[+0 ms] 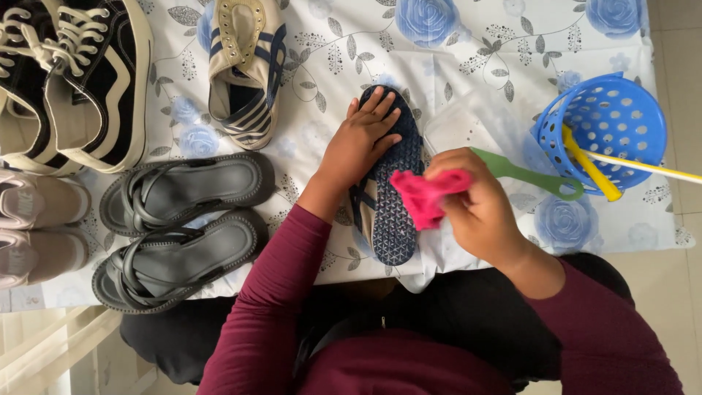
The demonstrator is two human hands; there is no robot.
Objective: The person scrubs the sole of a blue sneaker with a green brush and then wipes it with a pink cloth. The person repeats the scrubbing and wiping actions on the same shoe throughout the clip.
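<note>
A striped sneaker (pixel 391 219) lies sole-up on the floral cloth (pixel 468 44), its dark blue patterned sole facing me. My left hand (pixel 358 143) presses flat on the front half of that sole. My right hand (pixel 475 205) is closed around a crumpled pink cloth (pixel 420 196), held just above the right side of the sole. The matching striped sneaker (pixel 245 69) lies upright further back to the left.
A pair of grey strappy sandals (pixel 183 227) sits to the left. Black-and-white lace-up sneakers (pixel 73 80) and pale pink shoes (pixel 36 227) are at the far left. A blue perforated basket (pixel 607 128) at right holds yellow and green handled tools (pixel 526 174). A clear plastic container (pixel 475 121) is beside it.
</note>
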